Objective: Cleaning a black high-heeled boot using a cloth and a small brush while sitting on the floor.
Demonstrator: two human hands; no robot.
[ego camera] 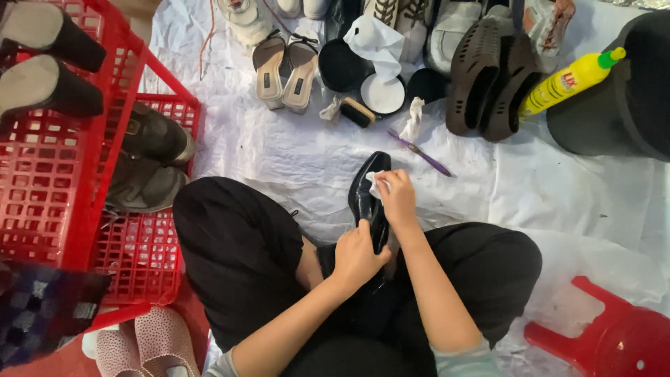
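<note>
Black shoe [368, 199] is held over the lap at centre frame, toe toward 12 o'clock — left hand [356, 257] clamped around the heel end, right hand [399, 197] pinching a white cloth [377, 183] against the upper. Cleaner results are likely if the heel is kept braced and short, even strokes are made toward the toe.

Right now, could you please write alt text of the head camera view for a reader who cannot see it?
A seated person's left hand steadies a glossy black shoe while the right hand presses a white cloth on it. Ahead on a white sheet lie a purple toothbrush, a small brush, many shoes and a yellow bottle; red crates stand to the left.
</note>
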